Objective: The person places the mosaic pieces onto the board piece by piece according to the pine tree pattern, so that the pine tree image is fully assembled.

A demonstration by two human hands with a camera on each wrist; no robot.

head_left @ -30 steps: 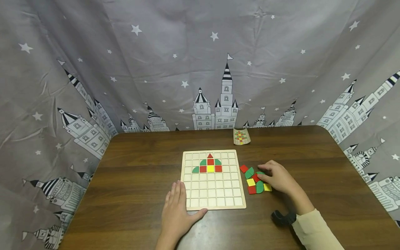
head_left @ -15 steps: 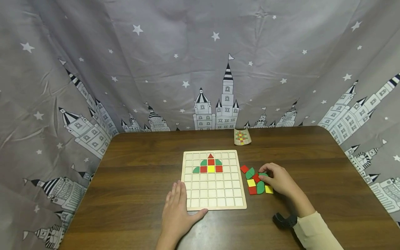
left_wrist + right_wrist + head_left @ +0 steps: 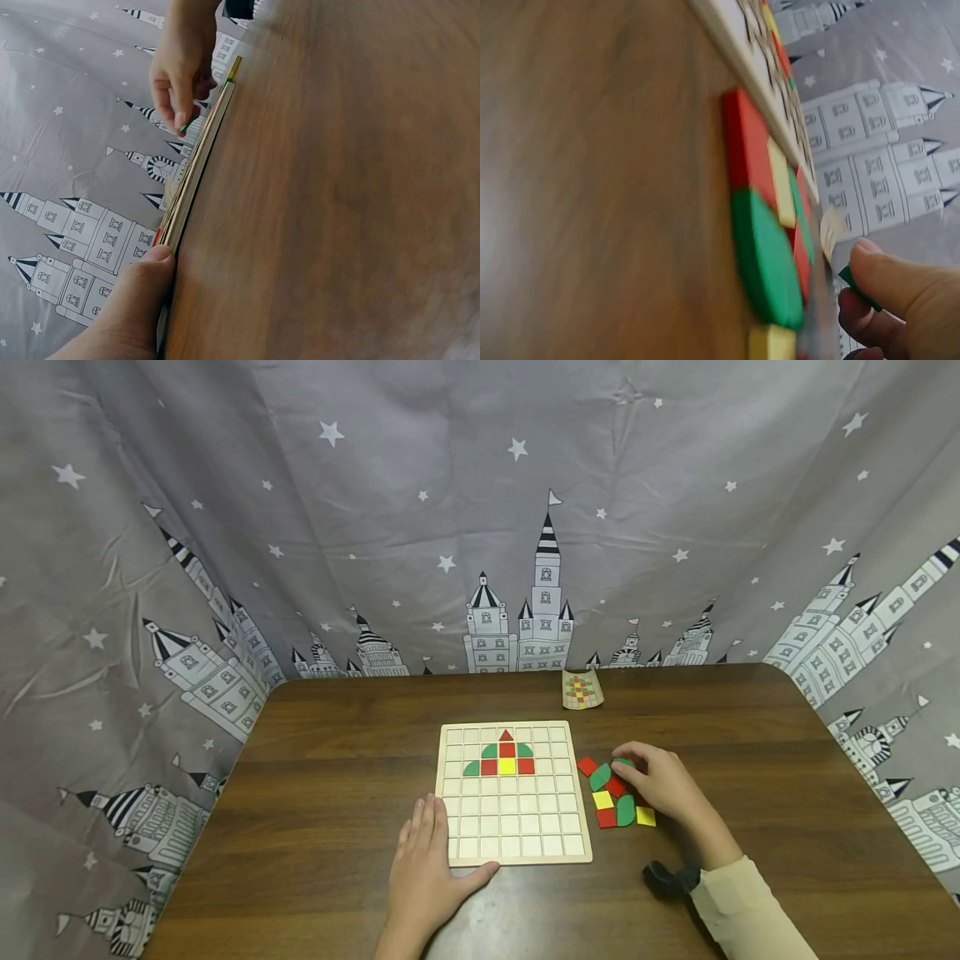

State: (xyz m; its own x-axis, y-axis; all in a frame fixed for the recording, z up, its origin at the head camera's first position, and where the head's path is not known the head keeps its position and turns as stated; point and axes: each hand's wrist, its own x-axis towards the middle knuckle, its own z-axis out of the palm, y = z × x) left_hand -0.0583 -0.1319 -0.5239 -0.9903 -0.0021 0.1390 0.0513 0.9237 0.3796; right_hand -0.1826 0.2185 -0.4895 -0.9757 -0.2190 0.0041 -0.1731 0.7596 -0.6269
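Note:
My left hand point(image 3: 426, 872) steadies the lower left corner of a wooden grid board point(image 3: 519, 806), its fingers along the left side and its thumb at the front edge. Toward the top of the board lie red, green and yellow pieces, with a red triangle point(image 3: 506, 736) uppermost. Right of the board, my right hand point(image 3: 663, 783) pinches a green wooden piece point(image 3: 860, 288) between thumb and finger, just over the loose pieces. Its full outline is hidden by the fingers. Below it lie red squares point(image 3: 607, 818), yellow squares point(image 3: 646, 816) and rounded green pieces point(image 3: 625, 811).
A small pattern card point(image 3: 582, 690) with a coloured design stands at the table's back edge. Behind the brown wooden table point(image 3: 337, 727) hangs a grey curtain point(image 3: 420, 527) printed with castles and stars. A black band point(image 3: 670, 878) sits at my right wrist.
My right hand has lifted the green piece off the pile and shifted slightly up and left, uncovering more of the red square. My left hand stays put on the board.

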